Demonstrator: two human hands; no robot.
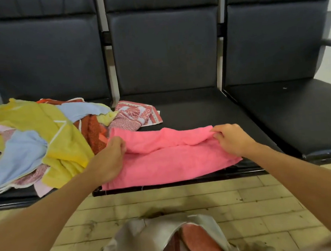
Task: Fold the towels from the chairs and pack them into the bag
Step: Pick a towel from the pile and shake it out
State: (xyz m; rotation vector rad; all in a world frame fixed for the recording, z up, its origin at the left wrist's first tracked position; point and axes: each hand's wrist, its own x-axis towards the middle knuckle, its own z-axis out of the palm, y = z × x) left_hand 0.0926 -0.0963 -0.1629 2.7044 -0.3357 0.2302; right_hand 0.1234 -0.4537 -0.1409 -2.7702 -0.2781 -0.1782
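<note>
A pink towel [171, 162] lies spread on the middle chair seat [195, 107], its far half doubled over toward me. My left hand [110, 159] grips the folded edge at its left end. My right hand [233, 140] pinches the folded edge at its right end. A heap of towels [37, 141] in yellow, light blue, pink and rust colours covers the left seat. A red-and-white patterned towel [136, 113] lies at the heap's right side. On the floor just below me stands a grey bag [152, 243], unzipped, with an orange-pink towel [202, 246] inside.
Three dark padded chairs stand in a row, their backrests ahead of me. The right seat [296, 113] holds nothing. Metal armrests stick out at far left and far right. Pale, stained floor tiles [253, 202] run between the seats and the bag.
</note>
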